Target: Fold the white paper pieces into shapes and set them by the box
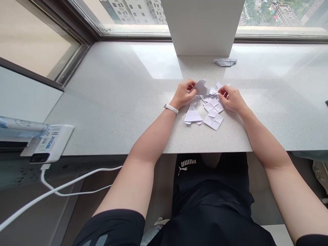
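Observation:
Several folded white paper pieces lie bunched on the pale speckled counter. My left hand point(185, 92) pinches a white paper piece with a rounded edge point(201, 87) above the left side of the bunch. The fingers of my right hand point(229, 97) are closed on a small folded paper point(213, 92) at the bunch's upper right. Nearer to me, a fan-shaped folded paper point(193, 114) lies at the left. Beside it, square folded papers point(213, 121) with creased flaps form a column.
A folded paper boat-like piece point(224, 62) rests at the foot of the white pillar point(203, 27). A white power bank point(55, 141) with a cable sits at the counter's left end point(102, 102). Windows line the back.

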Demonstrator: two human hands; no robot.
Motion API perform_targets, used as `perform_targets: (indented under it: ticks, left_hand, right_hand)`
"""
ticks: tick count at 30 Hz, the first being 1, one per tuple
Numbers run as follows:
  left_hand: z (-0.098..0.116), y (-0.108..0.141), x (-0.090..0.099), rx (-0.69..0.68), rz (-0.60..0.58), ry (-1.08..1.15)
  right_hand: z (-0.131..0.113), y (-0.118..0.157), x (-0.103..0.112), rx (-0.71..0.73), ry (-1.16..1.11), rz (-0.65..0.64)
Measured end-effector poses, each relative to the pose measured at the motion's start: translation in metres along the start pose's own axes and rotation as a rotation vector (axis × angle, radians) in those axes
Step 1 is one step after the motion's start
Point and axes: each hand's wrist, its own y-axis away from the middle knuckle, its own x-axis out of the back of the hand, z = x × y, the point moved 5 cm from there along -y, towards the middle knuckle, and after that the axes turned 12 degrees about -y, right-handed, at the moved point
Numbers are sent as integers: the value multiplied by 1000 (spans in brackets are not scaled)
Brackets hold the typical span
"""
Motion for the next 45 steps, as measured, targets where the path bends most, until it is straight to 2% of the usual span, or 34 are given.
perform_targets:
  ticks: [6,10,13,16,21,24,26,35,40,45]
  left_hand:
    - [-3,-3,-6,60,88,242]
    - [-6,-6,-6,136,115,202]
    - [-9,-7,-7,182,100,165]
    - [-11,-8,-9,178,102,160]
    - [-20,-10,-12,238,115,203]
    - [-24,-10,-12,258,122,241]
    - [-25,-10,-13,263,122,263]
    - [-17,-11,-13,274,105,295]
    - [-21,-13,-13,262,89,286]
    - [-26,-14,-14,284,106,326]
  right_hand:
    - [-1,1,-2,7,-9,16]
    - [0,0,-3,16,-19,34]
    - [-10,2,-4,59,-3,46]
    - [-35,10,-17,176,36,-47]
    - [-81,41,-69,436,177,-374]
    - [-91,52,-95,484,319,-467]
    - [-93,54,-105,493,394,-497]
    - [-92,51,-107,522,465,-514]
    - [-95,58,-110,522,408,-569]
    - [-100,61,-120,568,476,-572]
